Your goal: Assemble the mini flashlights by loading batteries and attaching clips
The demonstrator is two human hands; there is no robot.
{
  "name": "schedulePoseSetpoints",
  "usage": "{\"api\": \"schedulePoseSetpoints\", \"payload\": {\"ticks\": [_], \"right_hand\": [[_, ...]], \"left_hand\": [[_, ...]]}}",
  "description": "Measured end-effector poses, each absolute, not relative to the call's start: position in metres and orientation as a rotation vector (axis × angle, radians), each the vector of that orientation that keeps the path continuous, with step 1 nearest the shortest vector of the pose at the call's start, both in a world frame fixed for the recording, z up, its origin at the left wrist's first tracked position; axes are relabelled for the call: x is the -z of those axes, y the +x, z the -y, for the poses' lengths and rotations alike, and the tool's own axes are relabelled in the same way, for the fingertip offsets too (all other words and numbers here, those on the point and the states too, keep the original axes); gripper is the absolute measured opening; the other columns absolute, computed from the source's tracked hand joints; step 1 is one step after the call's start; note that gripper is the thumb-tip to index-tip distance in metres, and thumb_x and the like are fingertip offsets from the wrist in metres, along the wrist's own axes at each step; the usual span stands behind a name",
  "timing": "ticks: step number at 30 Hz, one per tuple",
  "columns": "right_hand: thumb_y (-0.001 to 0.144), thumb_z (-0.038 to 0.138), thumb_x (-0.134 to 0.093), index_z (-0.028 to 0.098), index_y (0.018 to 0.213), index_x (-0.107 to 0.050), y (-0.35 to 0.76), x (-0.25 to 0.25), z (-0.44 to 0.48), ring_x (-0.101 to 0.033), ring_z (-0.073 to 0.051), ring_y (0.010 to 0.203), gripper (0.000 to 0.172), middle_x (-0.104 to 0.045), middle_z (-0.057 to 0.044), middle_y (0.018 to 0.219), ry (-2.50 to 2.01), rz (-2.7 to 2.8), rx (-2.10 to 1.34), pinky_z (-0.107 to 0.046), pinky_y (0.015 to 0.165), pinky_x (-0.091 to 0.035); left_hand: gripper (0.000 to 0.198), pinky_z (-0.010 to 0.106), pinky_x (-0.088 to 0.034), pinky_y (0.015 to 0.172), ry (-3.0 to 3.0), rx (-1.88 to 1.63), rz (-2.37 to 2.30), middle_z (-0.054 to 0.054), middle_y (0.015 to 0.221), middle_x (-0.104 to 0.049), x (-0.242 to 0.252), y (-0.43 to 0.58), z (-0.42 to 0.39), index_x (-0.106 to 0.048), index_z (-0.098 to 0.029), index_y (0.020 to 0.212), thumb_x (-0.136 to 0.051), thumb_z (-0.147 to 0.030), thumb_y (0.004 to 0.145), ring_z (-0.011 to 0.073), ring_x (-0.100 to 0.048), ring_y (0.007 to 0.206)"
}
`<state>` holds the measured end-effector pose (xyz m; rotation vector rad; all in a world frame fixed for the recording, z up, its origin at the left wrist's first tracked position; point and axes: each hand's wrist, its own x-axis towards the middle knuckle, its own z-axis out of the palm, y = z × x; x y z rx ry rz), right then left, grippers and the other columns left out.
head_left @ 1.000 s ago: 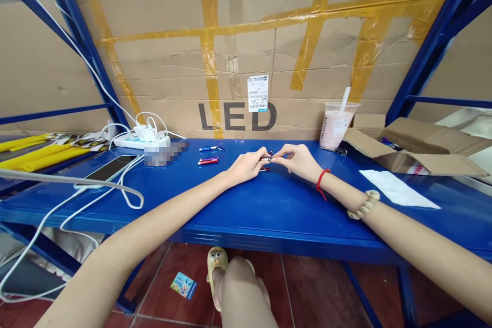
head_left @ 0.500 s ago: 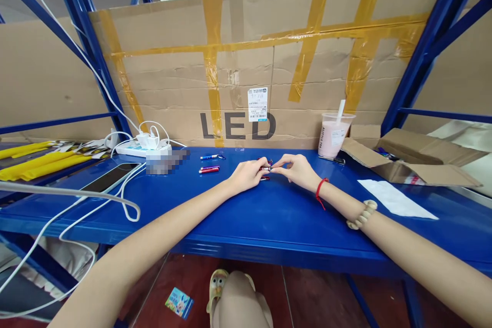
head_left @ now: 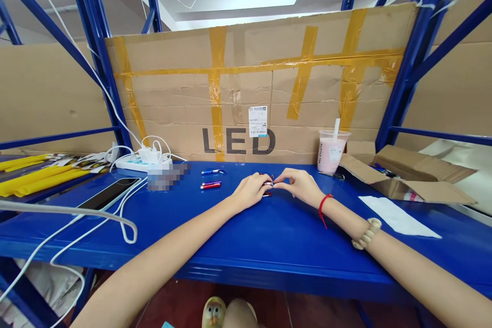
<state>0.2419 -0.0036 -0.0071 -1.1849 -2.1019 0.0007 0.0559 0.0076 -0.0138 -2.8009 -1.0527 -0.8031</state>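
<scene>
My left hand (head_left: 250,190) rests over the blue table, its fingers closed on a small red flashlight (head_left: 268,183) with a silvery end. Thumb and forefinger of my right hand (head_left: 302,184) pinch that end; the fingertips of both hands nearly meet. Another slim red piece (head_left: 266,195) lies just below the left fingertips, partly hidden. Behind the fingers, a further dark red piece (head_left: 266,175) shows only in part. To the left lie a blue flashlight (head_left: 209,172) with a small strap loop and a red one (head_left: 211,185), side by side.
A cup with a pink drink (head_left: 331,154) stands at the back right, near an open cardboard box (head_left: 418,187) and a white paper (head_left: 397,218). At left are a phone (head_left: 109,196), white cables and a power strip (head_left: 132,163). Taped cardboard (head_left: 177,107) walls the back.
The camera view has tipped upward, so the table appears lower. Both hands keep their hold on the small red flashlight, with only slight finger movement.
</scene>
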Motion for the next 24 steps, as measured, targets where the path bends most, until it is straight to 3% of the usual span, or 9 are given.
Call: {"api": "schedulePoseSetpoints", "payload": {"ticks": [16, 20, 24], "right_hand": [[0.075, 0.050, -0.056, 0.020, 0.072, -0.068, 0.240, 0.007, 0.002, -0.048, -0.006, 0.037, 0.033, -0.065, -0.001, 0.076, -1.115, 1.978, -0.151, -0.023, 0.044, -0.040], [0.074, 0.050, -0.058, 0.022, 0.086, -0.067, 0.240, 0.010, 0.000, -0.050, -0.007, 0.038, 0.032, -0.065, 0.000, 0.079, -1.170, 1.976, -0.181, -0.024, 0.045, -0.041], [0.070, 0.049, -0.063, 0.028, 0.106, -0.063, 0.238, 0.011, 0.003, -0.058, -0.012, 0.058, 0.041, -0.064, -0.001, 0.091, -1.241, 2.082, -0.069, -0.025, 0.053, -0.045]], "left_hand": [[0.021, 0.028, -0.045, 0.079, -2.831, 0.820, 1.119, 0.001, 0.104, -0.060, 0.009, 0.056, -0.002, -0.047, -0.024, 0.102, -0.029, -0.030, 0.094, 0.0167, -0.056, 0.096], [0.021, 0.028, -0.045, 0.078, -2.863, 0.949, 1.196, 0.002, 0.096, -0.059, 0.013, 0.056, -0.009, -0.047, -0.022, 0.093, -0.027, -0.028, 0.094, 0.0162, -0.056, 0.090], [0.017, 0.030, -0.044, 0.081, -2.891, 1.093, 1.258, 0.004, 0.096, -0.058, 0.019, 0.055, -0.019, -0.045, -0.020, 0.090, -0.029, -0.025, 0.092, 0.0169, -0.054, 0.090]]}}
